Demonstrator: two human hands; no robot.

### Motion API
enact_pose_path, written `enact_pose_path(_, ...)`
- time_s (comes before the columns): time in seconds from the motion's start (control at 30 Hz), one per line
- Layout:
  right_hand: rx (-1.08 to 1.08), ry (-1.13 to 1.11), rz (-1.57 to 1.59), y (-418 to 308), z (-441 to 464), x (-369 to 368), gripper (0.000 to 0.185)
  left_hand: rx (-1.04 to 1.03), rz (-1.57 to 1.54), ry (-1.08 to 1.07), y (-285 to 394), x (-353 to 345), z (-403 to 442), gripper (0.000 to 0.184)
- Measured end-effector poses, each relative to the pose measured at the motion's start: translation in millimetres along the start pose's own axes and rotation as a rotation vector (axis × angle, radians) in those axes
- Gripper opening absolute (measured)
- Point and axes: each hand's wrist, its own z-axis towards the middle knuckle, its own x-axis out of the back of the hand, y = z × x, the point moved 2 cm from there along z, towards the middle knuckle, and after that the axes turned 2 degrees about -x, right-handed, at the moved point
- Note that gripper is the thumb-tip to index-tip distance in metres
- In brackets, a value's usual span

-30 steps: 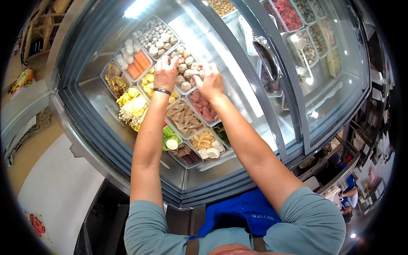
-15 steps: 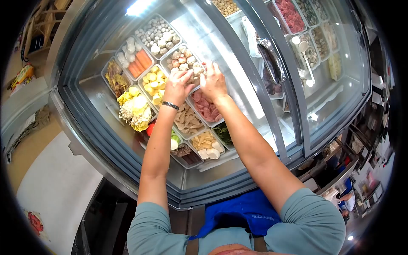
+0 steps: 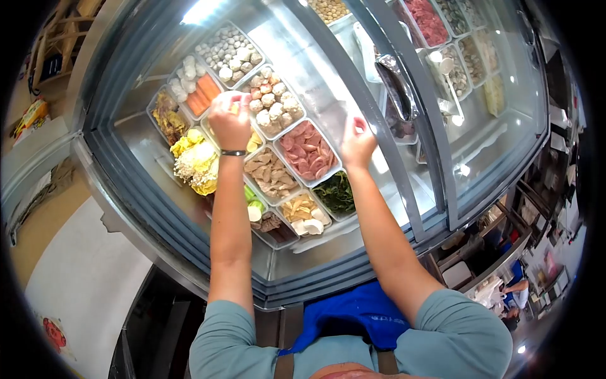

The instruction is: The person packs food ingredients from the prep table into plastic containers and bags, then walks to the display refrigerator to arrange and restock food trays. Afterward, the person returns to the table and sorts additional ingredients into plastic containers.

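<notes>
Through the head view, I had the left hand (image 3: 230,124), with a black wristband (image 3: 233,152), above the pale yellow chunks (image 3: 254,141) in a translucent plastic tub, partly hiding them. Its fingers were curled; I could not tell whether they gripped anything. Just beside it lay the smooth orange sticks (image 3: 204,93) and the lumpy beige-brown balls (image 3: 274,108), each in a tub. I had the right hand (image 3: 358,139) apart from the tubs, over the shiny silver metal floor (image 3: 333,88). Its fingers were bent inward, and I could not tell whether anything was between them. The thin pink slices (image 3: 307,150) lay near it, with the dark green leaves (image 3: 335,195) below.
</notes>
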Motion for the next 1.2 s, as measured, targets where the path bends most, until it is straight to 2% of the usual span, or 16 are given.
enact_pose_path(0.07, -0.553, 0.140, 0.483, 26.4, -9.4, 34.4, 0.021, 0.049, -0.115, 0.063, 1.3, 8.8, 2.7, 0.020)
enact_pose_path(0.13, -0.819, 0.215, 0.585, 55.8, -3.7, 67.4, 0.027, 0.060, -0.182, 0.064, 15.5, 17.9, -3.9, 0.023)
enact_pose_path(0.17, -0.900, 0.411, 0.653, 77.3, 3.9, 71.6, 0.028, 0.085, -0.169, 0.037, 24.4, 20.0, -14.2, 0.024)
enact_pose_path(0.2, -0.865, 0.435, 0.685, 87.2, 13.9, 76.1, 0.029, 0.106, -0.154, 0.009, 32.7, 23.6, -24.7, 0.025)
enact_pose_path(0.23, -0.815, 0.367, 0.741, 96.1, 19.3, 77.5, 0.029, 0.206, -0.289, -0.046, 37.5, 21.2, -40.4, 0.026)
enact_pose_path(0.27, -0.767, 0.294, 0.794, 97.2, 21.6, 77.7, 0.029, 0.133, -0.292, -0.090, 39.6, 17.8, -56.1, 0.028)
enact_pose_path(0.33, -0.717, 0.372, 0.742, 73.9, 23.8, 83.0, 0.026, 0.135, -0.370, -0.138, 56.1, 11.8, -87.0, 0.027)
enact_pose_path(0.4, -0.706, 0.211, 0.769, 99.4, 21.1, 78.9, 0.025, 0.123, -0.448, -0.175, 70.5, 3.6, -113.5, 0.022)
enact_pose_path(0.43, -0.713, 0.234, 0.667, 109.6, 13.8, 78.3, 0.024, 0.236, -0.484, -0.215, 75.0, -2.5, -130.1, 0.022)
enact_pose_path(0.53, -0.722, 0.161, 0.673, 136.7, -24.7, 75.9, 0.023, 0.206, -0.483, -0.253, 90.8, -11.6, -151.7, 0.021)
enact_pose_path(0.57, -0.796, 0.137, 0.738, 103.1, -35.3, 81.7, 0.022, 0.203, -0.478, -0.250, 92.3, -13.6, -152.3, 0.021)
enact_pose_path(0.6, -0.801, 0.137, 0.739, 103.7, -43.1, 82.7, 0.022, 0.195, -0.481, -0.268, 93.5, -15.6, -153.6, 0.022)
enact_pose_path(0.67, -0.732, -0.025, 0.665, 103.9, -54.1, 82.2, 0.023, 0.188, -0.480, -0.292, 94.3, -17.1, -153.0, 0.024)
enact_pose_path(0.93, -0.597, -0.257, 0.568, 85.0, -20.9, 29.6, 0.016, 0.171, -0.386, -0.249, 77.7, -8.7, -129.2, 0.021)
enact_pose_path(1.0, -0.614, -0.277, 0.604, 81.4, -16.2, 21.6, 0.015, 0.277, -0.414, -0.256, 77.0, -5.6, -124.8, 0.021)
enact_pose_path(1.2, -0.629, -0.274, 0.641, 60.3, -16.5, 22.1, 0.011, 0.333, -0.452, -0.216, 70.5, -13.7, -128.2, 0.019)
